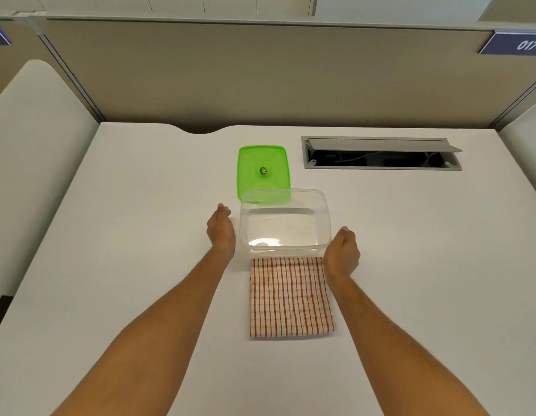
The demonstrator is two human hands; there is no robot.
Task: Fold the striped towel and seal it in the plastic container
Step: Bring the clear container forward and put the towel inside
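So both bare arms reach out over the white worktop [110,235]. Left hand [221,232] sits just left of the clear plastic container [284,223], palm turned toward its wall, fingers [223,209] loosely open and holding nothing; contact with the wall cannot be told. Right hand [342,250] is at the container's near right corner, fingers curled in loosely, nothing held; touching or just beside, unclear. Container is upright, open, nothing inside. Striped towel [290,297], red lines on white, lies folded flat into a rectangle just near of the container, its far edge at the container's near wall. Green lid [262,172] lies flat on the worktop at the far side of the container, its near edge seen through the clear wall. Open cable hatch [381,154] far right.
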